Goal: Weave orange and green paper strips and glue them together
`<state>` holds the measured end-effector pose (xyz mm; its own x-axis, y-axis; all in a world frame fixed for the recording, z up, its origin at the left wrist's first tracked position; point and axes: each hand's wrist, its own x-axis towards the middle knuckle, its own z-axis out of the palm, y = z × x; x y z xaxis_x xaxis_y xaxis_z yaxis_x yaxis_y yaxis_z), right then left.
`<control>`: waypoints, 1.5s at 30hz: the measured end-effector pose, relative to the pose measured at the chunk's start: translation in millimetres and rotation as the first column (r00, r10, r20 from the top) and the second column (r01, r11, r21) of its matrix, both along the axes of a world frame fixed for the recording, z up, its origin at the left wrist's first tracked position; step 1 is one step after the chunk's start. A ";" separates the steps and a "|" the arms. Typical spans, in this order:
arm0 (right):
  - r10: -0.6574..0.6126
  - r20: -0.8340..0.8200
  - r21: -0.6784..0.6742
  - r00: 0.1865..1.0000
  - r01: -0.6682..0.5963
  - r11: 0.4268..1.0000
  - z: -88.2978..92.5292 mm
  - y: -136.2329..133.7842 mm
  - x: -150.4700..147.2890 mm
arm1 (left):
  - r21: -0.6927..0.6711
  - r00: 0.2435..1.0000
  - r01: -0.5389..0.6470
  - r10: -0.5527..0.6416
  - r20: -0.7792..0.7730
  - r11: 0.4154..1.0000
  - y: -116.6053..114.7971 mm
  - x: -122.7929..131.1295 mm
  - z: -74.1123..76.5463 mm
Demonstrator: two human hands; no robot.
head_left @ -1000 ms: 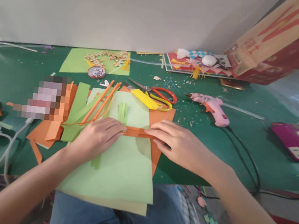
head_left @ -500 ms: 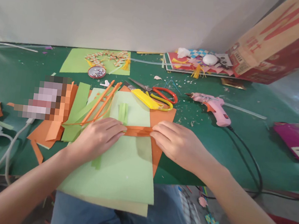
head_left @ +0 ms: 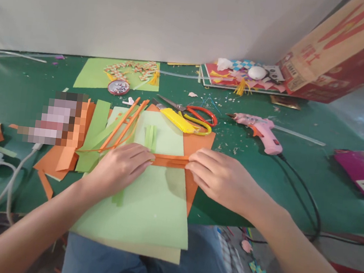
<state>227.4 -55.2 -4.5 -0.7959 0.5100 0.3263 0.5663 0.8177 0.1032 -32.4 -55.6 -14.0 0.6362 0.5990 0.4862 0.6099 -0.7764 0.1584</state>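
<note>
An orange paper strip (head_left: 170,160) stretches between my two hands, a lengthwise crease or edge running along it. My left hand (head_left: 130,159) pinches its left end, fingers pressed together. At the other end my right hand (head_left: 212,170) is closed on the strip with bent fingers. Beneath lies a stack of pale green paper (head_left: 139,219), with an orange sheet (head_left: 197,145) showing at its right side. Short light green strips (head_left: 150,137) rest on the stack beyond the left hand. Thin orange strips (head_left: 120,127) lie further left. The strip's ends are hidden by my fingers.
Scissors (head_left: 200,114) and a yellow utility knife (head_left: 177,120) lie beyond the stack. To the right sits a pink glue gun (head_left: 261,130) with its cord trailing forward. A small round dish of beads (head_left: 118,87) and a paper bag (head_left: 336,53) stand at the back.
My right hand has slid slightly to the right along the orange strip, so a little more of it shows. My left hand stays in place.
</note>
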 end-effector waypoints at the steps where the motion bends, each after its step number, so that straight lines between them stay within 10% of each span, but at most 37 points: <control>1: -0.001 0.015 0.017 1.000 0.000 1.000 0.0 -0.1 0.1 | 0.003 1.000 0.001 -0.001 0.001 1.000 0.0 0.1 0.1; 39: 0.057 -0.227 0.321 0.972 0.019 0.947 13.1 -4.9 -52.9 | -0.050 0.998 -0.069 0.069 -0.004 0.996 -1.4 3.6 4.8; 43: -0.152 -0.280 0.186 0.948 0.209 0.960 11.6 -1.3 -33.0 | -0.040 0.996 -0.081 0.083 0.029 0.996 -1.4 1.7 2.4; 45: -0.433 -0.285 0.112 0.855 0.479 0.871 14.0 5.2 -10.2 | -0.059 0.995 -0.092 0.094 0.044 0.994 -1.5 0.6 1.3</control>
